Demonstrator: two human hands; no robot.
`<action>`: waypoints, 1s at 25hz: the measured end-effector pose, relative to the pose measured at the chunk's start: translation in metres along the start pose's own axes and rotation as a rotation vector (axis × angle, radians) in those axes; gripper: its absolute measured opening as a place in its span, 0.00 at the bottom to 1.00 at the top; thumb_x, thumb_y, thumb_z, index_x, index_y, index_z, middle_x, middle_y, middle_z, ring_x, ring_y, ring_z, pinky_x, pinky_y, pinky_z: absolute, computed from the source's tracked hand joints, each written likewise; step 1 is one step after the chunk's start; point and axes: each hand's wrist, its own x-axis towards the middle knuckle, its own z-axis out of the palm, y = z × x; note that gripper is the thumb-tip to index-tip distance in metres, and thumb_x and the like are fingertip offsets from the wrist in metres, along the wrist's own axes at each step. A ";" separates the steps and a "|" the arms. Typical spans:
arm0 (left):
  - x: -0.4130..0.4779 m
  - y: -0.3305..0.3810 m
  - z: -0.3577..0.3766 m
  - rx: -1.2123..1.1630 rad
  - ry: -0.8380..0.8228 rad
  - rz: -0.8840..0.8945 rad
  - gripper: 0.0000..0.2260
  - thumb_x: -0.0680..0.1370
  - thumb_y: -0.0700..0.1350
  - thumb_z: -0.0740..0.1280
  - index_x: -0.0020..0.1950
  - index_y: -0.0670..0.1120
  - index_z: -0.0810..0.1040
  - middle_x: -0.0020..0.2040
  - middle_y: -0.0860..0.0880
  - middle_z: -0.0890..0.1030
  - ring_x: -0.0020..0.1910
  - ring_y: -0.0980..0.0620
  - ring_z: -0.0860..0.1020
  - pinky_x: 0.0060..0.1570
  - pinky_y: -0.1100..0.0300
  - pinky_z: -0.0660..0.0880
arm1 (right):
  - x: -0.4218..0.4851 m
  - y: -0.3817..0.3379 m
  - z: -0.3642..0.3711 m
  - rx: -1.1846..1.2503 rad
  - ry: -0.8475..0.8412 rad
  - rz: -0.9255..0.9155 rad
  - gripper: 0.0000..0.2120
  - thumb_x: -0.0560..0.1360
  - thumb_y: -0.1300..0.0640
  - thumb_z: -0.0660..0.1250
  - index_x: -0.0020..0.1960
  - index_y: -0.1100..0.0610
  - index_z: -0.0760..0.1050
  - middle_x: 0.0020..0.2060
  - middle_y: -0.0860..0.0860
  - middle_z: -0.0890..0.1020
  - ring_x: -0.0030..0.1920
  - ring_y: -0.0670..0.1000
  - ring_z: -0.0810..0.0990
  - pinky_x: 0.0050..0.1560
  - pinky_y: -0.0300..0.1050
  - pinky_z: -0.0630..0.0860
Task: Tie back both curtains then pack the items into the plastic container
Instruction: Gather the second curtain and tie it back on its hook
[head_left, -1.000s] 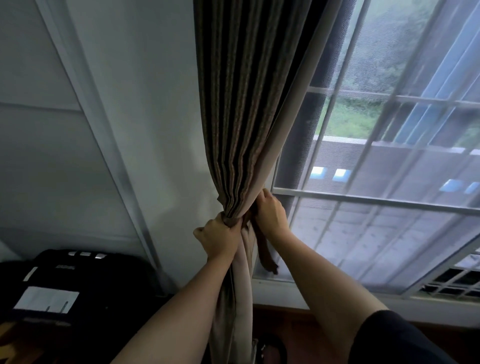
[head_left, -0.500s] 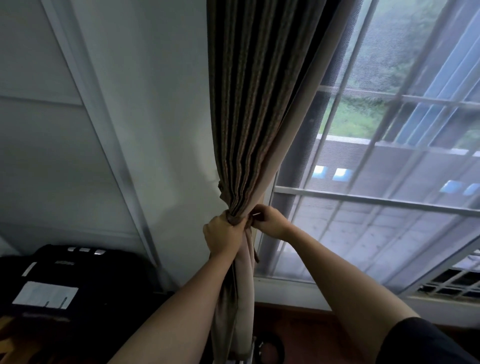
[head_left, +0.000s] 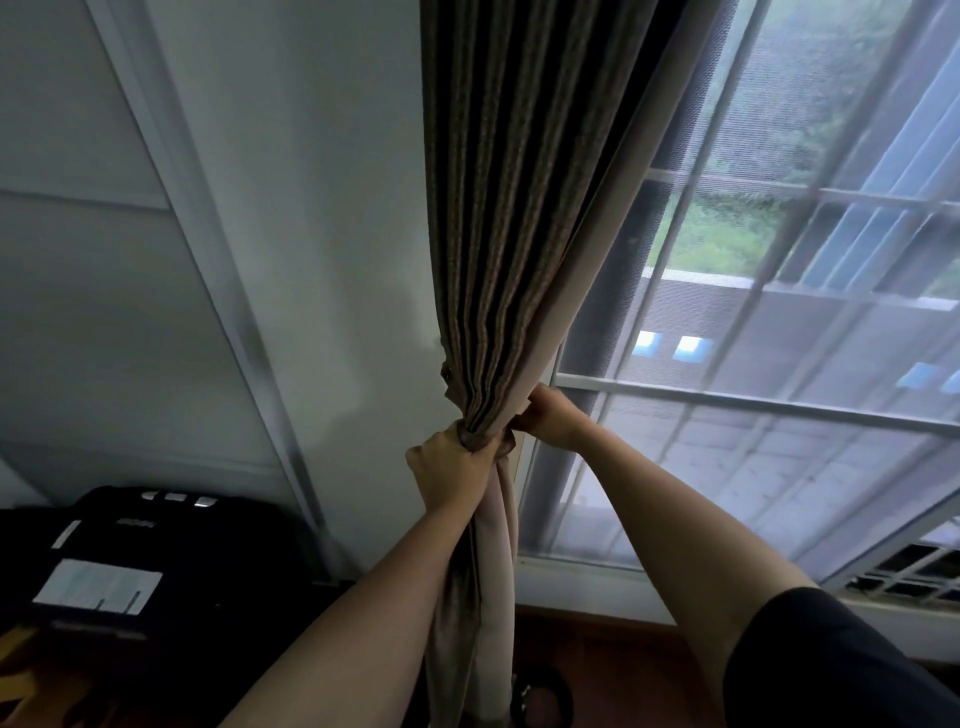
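A brown striped curtain hangs gathered into a narrow bunch beside the window. A brown tie-back band wraps the bunch at its waist. My left hand is closed around the curtain and the band on the left side. My right hand pinches the band's end on the right side, against the curtain's pale edge. Below the band the pale lining hangs straight down. The plastic container and the items are out of view.
A barred window with a mesh screen fills the right side. A white wall is to the left. A black case with a white label sits at the lower left. A wooden floor shows below.
My right hand has risen from below the band to the band's right end. The loose end that hung down is now drawn up against the curtain. The view has shifted slightly.
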 end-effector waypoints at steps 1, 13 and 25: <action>0.000 0.000 0.000 0.006 -0.004 -0.005 0.18 0.70 0.57 0.72 0.35 0.42 0.79 0.29 0.44 0.81 0.28 0.45 0.78 0.39 0.47 0.77 | 0.004 0.001 -0.003 -0.071 0.007 -0.048 0.13 0.72 0.62 0.69 0.55 0.63 0.77 0.50 0.59 0.81 0.50 0.57 0.78 0.52 0.44 0.73; -0.001 -0.001 0.000 -0.191 -0.025 -0.127 0.16 0.69 0.54 0.74 0.41 0.41 0.81 0.36 0.43 0.84 0.36 0.46 0.81 0.40 0.52 0.79 | -0.009 -0.018 0.016 0.518 0.053 0.006 0.20 0.70 0.78 0.58 0.60 0.67 0.68 0.40 0.48 0.77 0.37 0.35 0.77 0.35 0.28 0.71; 0.008 -0.016 -0.009 -0.592 -0.352 -0.326 0.08 0.76 0.40 0.63 0.50 0.47 0.79 0.46 0.49 0.82 0.45 0.53 0.79 0.42 0.66 0.73 | -0.020 -0.014 0.017 0.687 -0.321 0.003 0.15 0.54 0.71 0.64 0.39 0.63 0.78 0.35 0.58 0.80 0.37 0.54 0.76 0.37 0.47 0.69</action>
